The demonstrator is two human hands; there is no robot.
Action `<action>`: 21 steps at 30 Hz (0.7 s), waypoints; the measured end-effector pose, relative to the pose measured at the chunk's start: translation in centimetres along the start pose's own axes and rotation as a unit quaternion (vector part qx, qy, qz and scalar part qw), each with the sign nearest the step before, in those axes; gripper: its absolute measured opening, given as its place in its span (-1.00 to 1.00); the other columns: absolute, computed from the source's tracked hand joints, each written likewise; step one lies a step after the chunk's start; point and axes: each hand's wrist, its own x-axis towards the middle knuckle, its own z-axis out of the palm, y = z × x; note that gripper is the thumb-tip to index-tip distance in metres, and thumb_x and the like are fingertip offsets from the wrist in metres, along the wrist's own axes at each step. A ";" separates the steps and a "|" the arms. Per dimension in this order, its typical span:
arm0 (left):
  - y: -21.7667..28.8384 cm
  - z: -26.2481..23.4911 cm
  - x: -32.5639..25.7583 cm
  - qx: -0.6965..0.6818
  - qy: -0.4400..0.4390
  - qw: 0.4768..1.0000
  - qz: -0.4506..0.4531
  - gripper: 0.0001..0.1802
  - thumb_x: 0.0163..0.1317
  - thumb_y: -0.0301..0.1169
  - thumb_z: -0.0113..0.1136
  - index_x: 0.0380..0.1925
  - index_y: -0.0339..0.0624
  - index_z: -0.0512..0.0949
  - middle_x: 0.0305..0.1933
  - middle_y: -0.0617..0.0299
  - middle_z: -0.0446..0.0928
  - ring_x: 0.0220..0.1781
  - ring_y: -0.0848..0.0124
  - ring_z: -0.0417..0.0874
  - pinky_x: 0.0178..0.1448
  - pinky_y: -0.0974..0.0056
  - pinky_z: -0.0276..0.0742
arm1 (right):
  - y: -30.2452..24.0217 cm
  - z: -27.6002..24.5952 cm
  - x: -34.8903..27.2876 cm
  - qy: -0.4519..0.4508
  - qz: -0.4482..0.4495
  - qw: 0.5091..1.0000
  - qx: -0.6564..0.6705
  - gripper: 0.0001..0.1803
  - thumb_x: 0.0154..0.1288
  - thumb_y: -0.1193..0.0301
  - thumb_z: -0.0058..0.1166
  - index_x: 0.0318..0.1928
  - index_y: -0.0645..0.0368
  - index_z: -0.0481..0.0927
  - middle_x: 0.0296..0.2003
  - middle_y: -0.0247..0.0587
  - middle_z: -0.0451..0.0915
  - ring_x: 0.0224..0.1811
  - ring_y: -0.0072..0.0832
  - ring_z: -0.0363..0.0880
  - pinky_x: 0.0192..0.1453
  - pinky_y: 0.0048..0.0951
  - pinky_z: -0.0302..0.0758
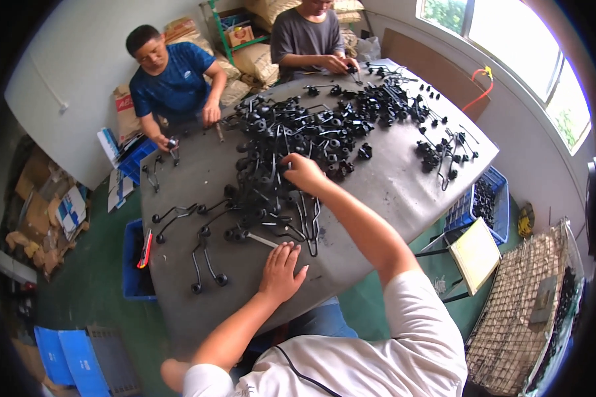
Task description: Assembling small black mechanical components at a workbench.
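My left hand (283,272) lies on the grey tabletop (271,317), fingers stretched out. Its fingertips are at the end of a flat, pale metal strip (261,239). Further in, my right hand (303,173) reaches into a big pile of bent black rods with rounded black ends (278,132). Its fingers are curled closed at the pile's near side; what they grip is hidden. Long bent rods (311,225) lie between my two hands. To the left, several separate rods with round black ends (207,258) are spread on the table.
Two people sit across the table, one in a blue shirt (179,83), one in grey (308,40), both handling parts. A red cutter (145,249) lies at the left edge above a blue crate (134,278). Another blue crate (500,198) with black parts and a stool (473,255) stand right.
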 end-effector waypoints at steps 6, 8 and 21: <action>2.2 0.8 1.8 -0.022 0.020 0.998 0.052 -0.33 0.24 -0.13 0.30 0.35 0.04 0.40 0.17 0.02 0.47 0.19 0.06 0.51 0.32 -0.01 0.41 | 3.8 1.0 -0.6 0.035 -0.133 0.991 0.002 -0.81 0.09 0.44 0.18 -0.24 0.14 0.67 -0.27 -0.05 0.56 -0.13 -0.11 0.60 0.00 -0.21 0.57; 2.1 1.5 2.8 -0.024 0.018 0.998 0.051 -0.32 0.25 -0.14 0.30 0.38 0.13 0.38 0.09 0.05 0.46 0.07 0.08 0.53 0.19 0.01 0.46 | 3.3 -0.9 -2.2 0.144 -0.106 0.984 -0.007 -0.87 0.11 0.48 0.14 -0.28 0.14 0.65 -0.31 -0.07 0.53 -0.18 -0.13 0.58 -0.06 -0.20 0.56; 2.7 1.7 4.9 -0.052 -0.032 0.997 0.050 -0.25 0.20 -0.25 0.34 0.41 0.02 0.33 -0.04 0.07 0.44 -0.13 0.12 0.47 0.02 0.08 0.49 | 14.6 -18.3 5.6 0.219 -0.038 0.951 -0.216 -0.64 0.33 0.09 0.20 -0.10 0.08 0.73 -0.22 0.00 0.67 -0.08 -0.12 0.67 0.03 -0.17 0.59</action>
